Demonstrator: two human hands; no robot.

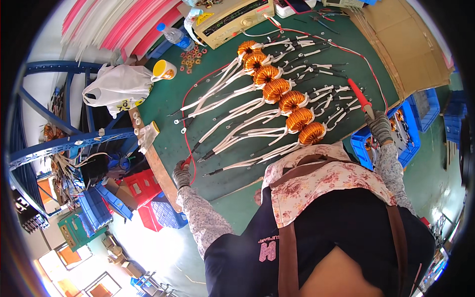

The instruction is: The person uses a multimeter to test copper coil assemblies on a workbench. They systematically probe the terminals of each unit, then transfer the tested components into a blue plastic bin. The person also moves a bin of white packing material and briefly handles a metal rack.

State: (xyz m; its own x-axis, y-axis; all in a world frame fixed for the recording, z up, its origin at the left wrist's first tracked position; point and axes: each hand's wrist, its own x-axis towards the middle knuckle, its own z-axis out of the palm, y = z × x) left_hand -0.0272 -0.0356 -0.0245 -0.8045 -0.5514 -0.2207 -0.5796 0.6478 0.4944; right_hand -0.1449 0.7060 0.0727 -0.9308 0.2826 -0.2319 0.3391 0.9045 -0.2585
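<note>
Several toroidal coils (276, 90) wound with copper wire lie in a slanting row on the green tabletop (232, 190). White-sleeved leads (247, 132) with dark tips and metal lugs fan out from both sides of them. My right hand (380, 126), in a grey glove, is closed round the rear of a red test probe (359, 93); its tip is near the lead ends on the right. At the table's left, my gloved left hand (182, 174) grips the red end of a second test probe (187, 161), mostly hidden by the fingers, beside the left lead tips.
A beige bench instrument (232, 22) stands at the back, with red wires running from it round the coils. Near it are a water bottle (175, 37), a yellow-white mug (164, 70) and a plastic bag (118, 89). Blue bins (363, 148) stand right; cardboard (410, 44) covers the far-right corner.
</note>
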